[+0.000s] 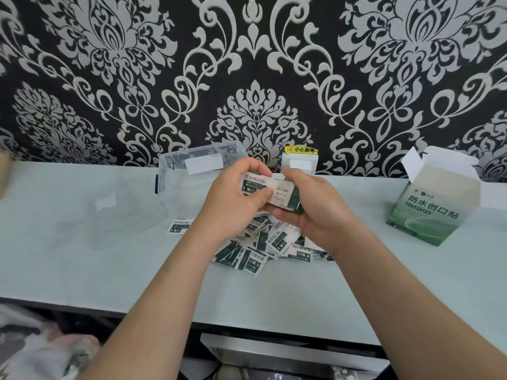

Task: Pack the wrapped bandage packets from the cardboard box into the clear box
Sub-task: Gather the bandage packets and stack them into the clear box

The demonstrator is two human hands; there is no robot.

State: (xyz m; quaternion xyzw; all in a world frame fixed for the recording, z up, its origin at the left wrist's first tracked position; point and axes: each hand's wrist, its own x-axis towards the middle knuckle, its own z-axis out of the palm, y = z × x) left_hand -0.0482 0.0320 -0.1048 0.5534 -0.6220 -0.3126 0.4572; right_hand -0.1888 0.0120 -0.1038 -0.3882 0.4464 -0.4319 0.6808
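Both hands hold a small stack of wrapped bandage packets [270, 192], white with dark green print, above the table. My left hand [233, 200] grips the stack's left end, and my right hand [315, 212] cups it from below and the right. Under my hands lies a loose pile of several more packets [263, 248]. One packet [179, 226] lies apart to the left. The clear box [175, 171] stands open just behind my left hand. The green and white cardboard box [430, 207] stands at the right with its flaps open.
The clear lid [120, 218] lies flat left of the pile. A white wall socket with a yellow warning label [300, 157] sits behind my hands. The table's front edge [192, 322] runs across below my forearms. Plastic bags [41, 349] lie lower left.
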